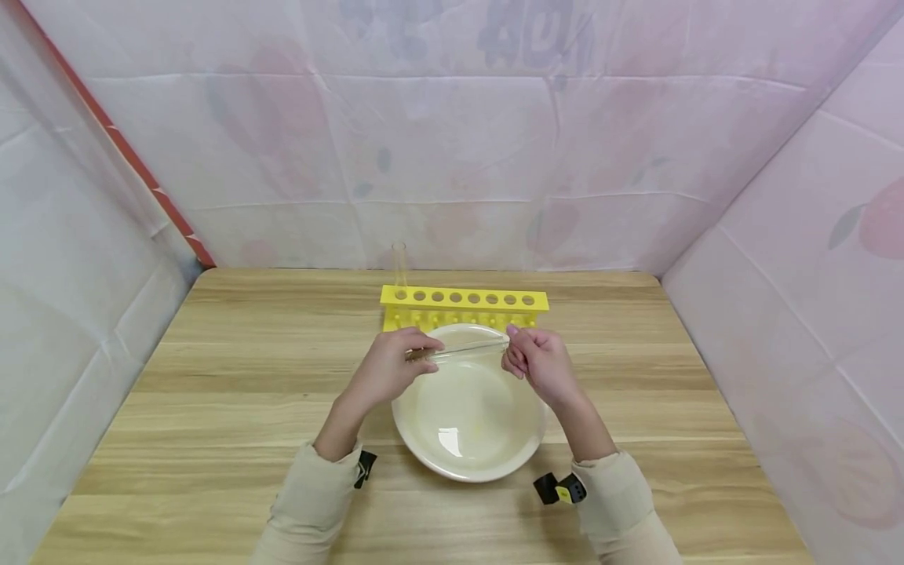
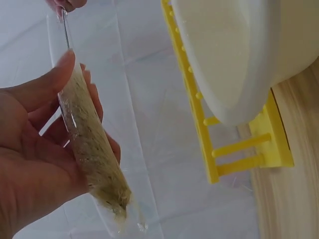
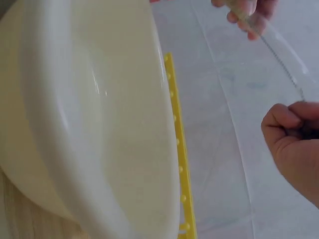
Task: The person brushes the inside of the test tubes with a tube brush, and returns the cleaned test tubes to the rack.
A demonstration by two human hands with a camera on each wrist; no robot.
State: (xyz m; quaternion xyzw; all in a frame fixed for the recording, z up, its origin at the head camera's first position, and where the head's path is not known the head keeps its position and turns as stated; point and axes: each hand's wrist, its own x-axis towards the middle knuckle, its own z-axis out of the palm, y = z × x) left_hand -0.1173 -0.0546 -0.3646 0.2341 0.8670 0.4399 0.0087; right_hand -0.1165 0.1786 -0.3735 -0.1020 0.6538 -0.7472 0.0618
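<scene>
Above a cream basin [image 1: 469, 473], my left hand [image 1: 384, 367] grips a clear glass test tube [image 1: 462, 351] between thumb and fingers. Inside the tube sits a test tube brush [image 2: 94, 144], its pale, wet-looking bristles filling the end by the left palm. The brush's twisted wire handle [image 3: 279, 59] runs out towards the tube's other end. There my right hand [image 1: 542, 365] has its fingers curled around the end of the wire. In the left wrist view the tube lies at a slant across the left fingers [image 2: 94, 94].
Just behind the basin stands a yellow test tube rack [image 1: 462, 298] with a row of round holes. Another clear test tube [image 1: 399, 265] stands upright in its leftmost hole. Everything rests on a wooden table [image 1: 247, 377], with printed cloth walls [image 1: 452, 157] behind and at the sides.
</scene>
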